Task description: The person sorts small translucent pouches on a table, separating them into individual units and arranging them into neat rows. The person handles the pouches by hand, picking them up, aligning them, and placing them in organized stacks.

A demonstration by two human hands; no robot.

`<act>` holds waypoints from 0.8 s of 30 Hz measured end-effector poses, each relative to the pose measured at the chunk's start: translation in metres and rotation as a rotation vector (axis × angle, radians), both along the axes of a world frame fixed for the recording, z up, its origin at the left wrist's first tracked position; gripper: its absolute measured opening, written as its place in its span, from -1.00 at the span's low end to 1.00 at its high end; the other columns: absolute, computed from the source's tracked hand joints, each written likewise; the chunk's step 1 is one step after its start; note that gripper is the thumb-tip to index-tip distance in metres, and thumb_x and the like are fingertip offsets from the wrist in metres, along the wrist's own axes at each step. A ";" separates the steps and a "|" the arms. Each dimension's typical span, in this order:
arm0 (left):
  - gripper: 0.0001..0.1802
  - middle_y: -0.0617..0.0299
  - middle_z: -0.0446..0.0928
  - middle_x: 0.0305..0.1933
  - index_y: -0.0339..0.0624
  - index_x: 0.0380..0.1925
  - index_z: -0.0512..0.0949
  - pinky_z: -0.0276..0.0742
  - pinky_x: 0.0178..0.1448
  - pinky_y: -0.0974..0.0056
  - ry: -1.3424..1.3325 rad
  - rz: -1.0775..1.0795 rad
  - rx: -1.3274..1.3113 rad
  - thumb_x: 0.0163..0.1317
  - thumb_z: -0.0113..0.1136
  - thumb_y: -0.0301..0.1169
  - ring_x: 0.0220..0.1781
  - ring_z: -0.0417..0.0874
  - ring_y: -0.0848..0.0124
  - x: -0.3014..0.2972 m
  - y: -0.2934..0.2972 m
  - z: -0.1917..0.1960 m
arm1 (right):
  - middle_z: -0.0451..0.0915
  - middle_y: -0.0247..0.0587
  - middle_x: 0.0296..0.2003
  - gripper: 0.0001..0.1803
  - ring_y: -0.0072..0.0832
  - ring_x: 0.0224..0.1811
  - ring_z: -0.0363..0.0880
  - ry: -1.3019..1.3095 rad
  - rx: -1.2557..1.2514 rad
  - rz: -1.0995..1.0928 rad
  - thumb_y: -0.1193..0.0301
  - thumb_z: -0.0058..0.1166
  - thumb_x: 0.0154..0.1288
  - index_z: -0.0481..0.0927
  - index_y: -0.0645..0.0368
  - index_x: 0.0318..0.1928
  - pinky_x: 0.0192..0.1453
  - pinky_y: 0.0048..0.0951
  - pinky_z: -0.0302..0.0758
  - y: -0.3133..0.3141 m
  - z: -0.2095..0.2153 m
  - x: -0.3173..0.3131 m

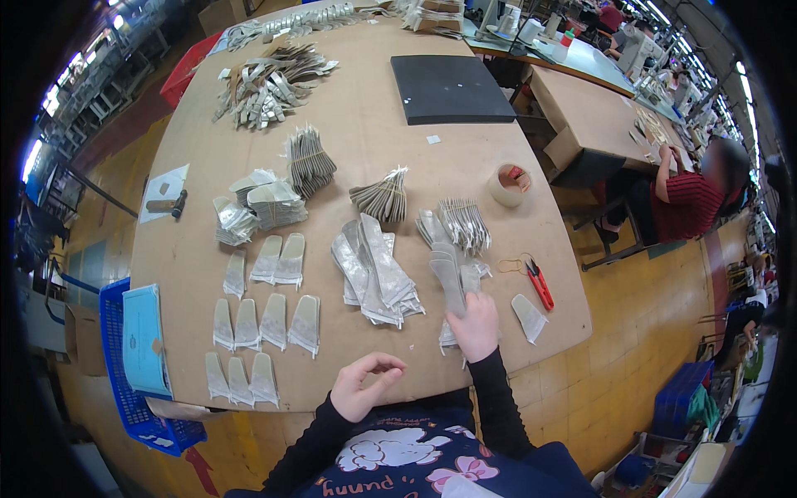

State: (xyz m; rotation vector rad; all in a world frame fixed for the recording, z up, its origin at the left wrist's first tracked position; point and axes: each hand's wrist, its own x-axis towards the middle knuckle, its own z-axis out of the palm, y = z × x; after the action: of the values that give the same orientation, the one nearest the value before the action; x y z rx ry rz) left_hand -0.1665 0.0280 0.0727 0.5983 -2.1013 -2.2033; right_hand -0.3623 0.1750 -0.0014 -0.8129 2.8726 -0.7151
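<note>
We had our right hand (475,328) on the lower end of a long grey piece (449,284), which lay near the front of the brown table (473,153), but we could not tell whether its fingers had closed on it; our left hand (365,387) hung by the table's front edge, fingers curled and thumb apart from them. We had a fanned grey pile (378,274) between us and some bundled strips (380,197), with red-handled snips (540,286) off to the right
</note>
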 end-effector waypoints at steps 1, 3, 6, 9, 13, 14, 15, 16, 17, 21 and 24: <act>-0.80 0.21 0.65 -0.21 -0.30 -0.15 0.61 0.48 0.07 0.36 -0.037 0.030 -0.024 0.34 0.15 -0.40 -0.12 0.62 0.48 0.004 -0.001 -0.017 | 0.48 -0.03 -0.36 -0.65 -0.04 -0.09 0.50 -0.008 -0.014 0.062 0.41 0.28 0.05 0.55 0.33 -0.16 0.01 -0.20 0.44 -0.001 0.000 -0.002; -0.79 0.22 0.66 -0.22 -0.30 -0.15 0.61 0.49 0.09 0.35 -0.146 0.072 0.018 0.35 0.16 -0.38 -0.10 0.64 0.48 0.013 -0.005 -0.043 | 0.49 -0.03 -0.38 -0.67 -0.10 -0.12 0.53 -0.022 -0.038 0.155 0.39 0.24 0.13 0.56 0.35 -0.14 -0.01 -0.27 0.44 -0.001 0.003 -0.003; -0.72 0.17 0.63 -0.06 -0.33 0.00 0.54 0.46 0.17 0.33 -0.171 0.104 0.148 0.36 0.13 -0.41 0.03 0.61 0.44 0.021 -0.009 -0.060 | 0.53 -0.07 -0.39 -0.73 -0.19 -0.29 0.52 -0.420 -0.418 0.158 0.34 0.21 0.25 0.52 0.34 -0.27 -0.13 -0.36 0.44 0.005 0.020 0.004; -0.54 0.10 0.52 0.15 -0.36 0.21 0.38 0.35 0.31 0.25 0.131 0.105 0.194 0.44 0.04 -0.26 0.21 0.52 0.36 0.006 -0.003 -0.062 | 0.60 -0.23 -0.32 -0.66 -0.48 -0.29 0.52 -0.826 -0.518 0.286 0.28 0.13 0.37 0.55 0.37 -0.08 -0.14 -0.51 0.43 0.012 0.046 0.026; -0.25 0.00 0.41 0.27 -0.34 0.36 0.15 0.18 0.46 0.11 0.362 -0.008 0.948 0.46 -0.23 0.10 0.33 0.40 0.24 -0.038 0.010 -0.068 | 0.58 -0.41 -0.21 -0.65 -0.69 -0.21 0.47 -1.274 -0.563 0.226 0.32 0.03 0.46 0.53 0.35 0.06 -0.10 -0.59 0.43 -0.008 0.058 0.056; -0.27 -0.01 0.41 0.26 -0.34 0.34 0.17 0.20 0.45 0.10 0.360 0.037 0.954 0.47 -0.24 0.08 0.32 0.41 0.22 -0.044 0.010 -0.069 | 0.58 -0.41 -0.21 -0.66 -0.70 -0.21 0.47 -1.137 -0.681 0.199 0.33 0.04 0.45 0.54 0.35 0.05 -0.10 -0.60 0.42 -0.014 0.056 0.061; -0.30 -0.03 0.41 0.25 -0.34 0.33 0.19 0.23 0.44 0.09 0.349 0.088 0.993 0.48 -0.26 0.06 0.31 0.42 0.19 -0.048 0.011 -0.070 | 0.58 -0.40 -0.22 -0.68 -0.71 -0.22 0.47 -1.000 -0.771 0.155 0.35 0.05 0.44 0.54 0.35 0.04 -0.10 -0.61 0.42 -0.018 0.053 0.065; -0.32 -0.04 0.42 0.24 -0.34 0.31 0.21 0.25 0.43 0.08 0.352 0.132 1.035 0.49 -0.27 0.04 0.30 0.43 0.17 -0.051 0.010 -0.071 | 0.57 -0.40 -0.23 -0.69 -0.72 -0.22 0.47 -0.861 -0.860 0.144 0.36 0.06 0.43 0.54 0.34 0.03 -0.11 -0.61 0.42 -0.021 0.050 0.066; -0.34 -0.03 0.42 0.24 -0.33 0.30 0.22 0.26 0.43 0.06 0.350 0.196 1.030 0.50 -0.28 0.03 0.30 0.43 0.16 -0.052 0.009 -0.072 | 0.57 -0.41 -0.24 -0.71 -0.72 -0.23 0.46 -0.849 -0.858 0.103 0.38 0.07 0.42 0.55 0.34 0.01 -0.12 -0.62 0.41 -0.021 0.047 0.065; -0.41 -0.01 0.44 0.22 -0.34 0.27 0.25 0.33 0.39 0.00 0.334 0.467 0.985 0.53 -0.31 -0.05 0.31 0.43 0.16 -0.046 0.004 -0.074 | 0.56 -0.42 -0.30 -0.78 -0.74 -0.29 0.44 -0.800 -0.778 0.064 0.43 0.10 0.39 0.57 0.30 -0.05 -0.18 -0.65 0.39 -0.008 0.038 0.055; -0.49 -0.05 0.44 0.21 -0.40 0.24 0.28 0.44 0.31 0.02 0.372 0.587 0.931 0.52 -0.20 -0.18 0.26 0.48 0.19 -0.039 -0.003 -0.073 | 0.52 -0.46 -0.38 -0.78 -0.75 -0.35 0.41 -0.798 -0.692 0.089 0.45 0.18 0.32 0.59 0.26 -0.06 -0.24 -0.68 0.37 -0.002 0.038 0.052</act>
State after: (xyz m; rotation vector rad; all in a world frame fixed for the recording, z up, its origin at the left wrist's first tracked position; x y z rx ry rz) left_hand -0.2055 0.0255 -0.0005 0.6337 -0.5375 -2.5077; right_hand -0.3104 0.1730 0.0363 -0.5055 1.8630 -1.6086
